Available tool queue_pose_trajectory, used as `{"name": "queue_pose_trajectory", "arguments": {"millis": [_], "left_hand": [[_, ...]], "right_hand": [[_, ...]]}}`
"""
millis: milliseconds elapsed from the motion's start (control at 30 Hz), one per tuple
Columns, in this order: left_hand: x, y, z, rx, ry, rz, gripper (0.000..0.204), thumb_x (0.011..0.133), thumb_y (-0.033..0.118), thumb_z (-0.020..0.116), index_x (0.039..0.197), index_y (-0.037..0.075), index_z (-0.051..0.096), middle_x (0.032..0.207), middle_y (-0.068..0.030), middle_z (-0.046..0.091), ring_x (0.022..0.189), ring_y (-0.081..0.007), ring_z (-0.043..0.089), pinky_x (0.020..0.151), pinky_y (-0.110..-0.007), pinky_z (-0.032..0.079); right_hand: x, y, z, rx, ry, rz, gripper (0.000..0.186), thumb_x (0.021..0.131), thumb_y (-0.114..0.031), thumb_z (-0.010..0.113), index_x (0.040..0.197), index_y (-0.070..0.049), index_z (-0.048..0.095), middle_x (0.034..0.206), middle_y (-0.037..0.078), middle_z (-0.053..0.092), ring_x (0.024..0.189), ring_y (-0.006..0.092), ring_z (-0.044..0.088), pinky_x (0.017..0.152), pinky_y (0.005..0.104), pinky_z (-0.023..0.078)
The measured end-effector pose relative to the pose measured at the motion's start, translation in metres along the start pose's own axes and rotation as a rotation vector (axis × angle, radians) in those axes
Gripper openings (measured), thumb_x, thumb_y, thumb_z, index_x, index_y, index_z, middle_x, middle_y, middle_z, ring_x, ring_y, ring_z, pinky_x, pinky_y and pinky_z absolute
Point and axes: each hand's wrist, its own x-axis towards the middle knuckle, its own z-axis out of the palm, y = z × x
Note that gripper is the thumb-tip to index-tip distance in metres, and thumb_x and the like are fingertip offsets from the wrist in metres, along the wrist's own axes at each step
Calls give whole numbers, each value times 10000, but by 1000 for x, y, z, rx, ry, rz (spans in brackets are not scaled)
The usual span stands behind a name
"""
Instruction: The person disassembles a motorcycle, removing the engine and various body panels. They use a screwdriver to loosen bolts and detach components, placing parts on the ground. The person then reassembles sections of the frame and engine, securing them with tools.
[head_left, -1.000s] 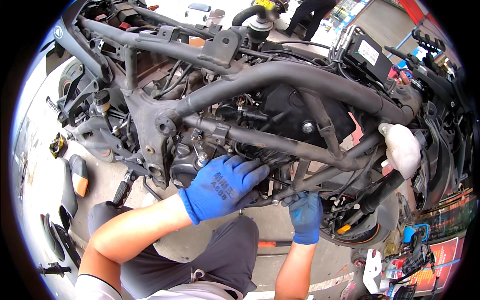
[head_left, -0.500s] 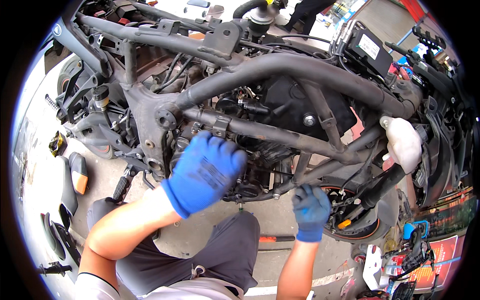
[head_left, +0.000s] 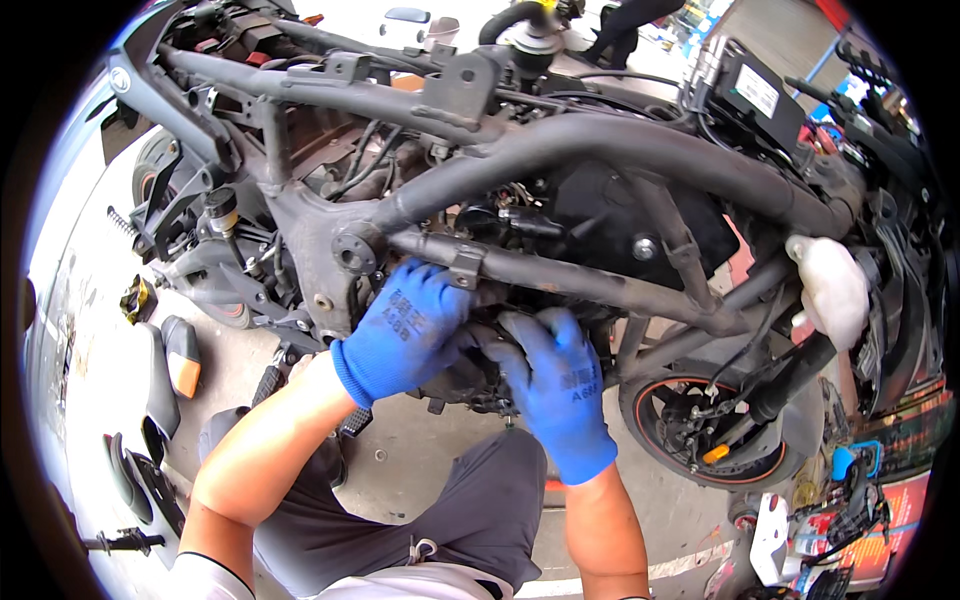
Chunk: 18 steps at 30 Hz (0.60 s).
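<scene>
My left hand [head_left: 400, 330], in a blue glove, has its fingers bent at the engine [head_left: 470, 390], just below a bracket [head_left: 463, 268] on a lower tube of the black motorcycle frame [head_left: 570, 280]. To its right my right hand [head_left: 555, 390], gloved the same way, reaches into the engine with curled fingers pointing toward the left one. Whatever the fingertips grip is hidden among the dark parts. A black engine cover [head_left: 590, 210] with a bolt sits above them. A translucent white reservoir [head_left: 830, 290] hangs on the frame at the right.
The front wheel [head_left: 640, 420] is below right, the rear wheel [head_left: 150, 170] upper left. A detached seat [head_left: 150, 370] and other parts lie on the floor [head_left: 390, 470] at left. A clutter of tools and parts [head_left: 830, 530] fills the lower right. A person's dark-clad legs [head_left: 630, 30] are behind the motorcycle.
My right hand has moved up and left into the engine, beside my left hand. My left hand has shifted up under the frame bracket. The whole view has shifted slightly to the right.
</scene>
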Motion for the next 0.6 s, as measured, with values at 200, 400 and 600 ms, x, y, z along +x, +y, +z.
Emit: {"name": "queue_pose_trajectory", "arguments": {"millis": [200, 400, 600], "left_hand": [[9, 5, -13, 48, -95, 63, 254, 690, 202, 702, 910, 113, 611, 905, -112, 566, 902, -308, 558, 771, -437, 429], [18, 12, -11, -28, -36, 17, 277, 726, 208, 747, 980, 131, 672, 978, -105, 625, 908, -334, 590, 749, -445, 464], [24, 16, -7, 65, -50, 125, 283, 728, 238, 747, 990, 154, 681, 882, -61, 640, 852, -300, 615, 701, -426, 478]], "right_hand": [[-23, 25, -3, -19, 17, -8, 249, 754, -75, 722, 989, -73, 639, 916, 103, 540, 845, 330, 559, 727, 439, 452], [-19, 21, 1, -110, 44, 83, 190, 800, -82, 680, 977, -39, 625, 913, 137, 571, 839, 348, 571, 726, 439, 463], [-16, 26, -2, 32, 23, 8, 200, 803, -90, 683, 994, -60, 628, 907, 116, 578, 854, 328, 582, 742, 423, 469]]}}
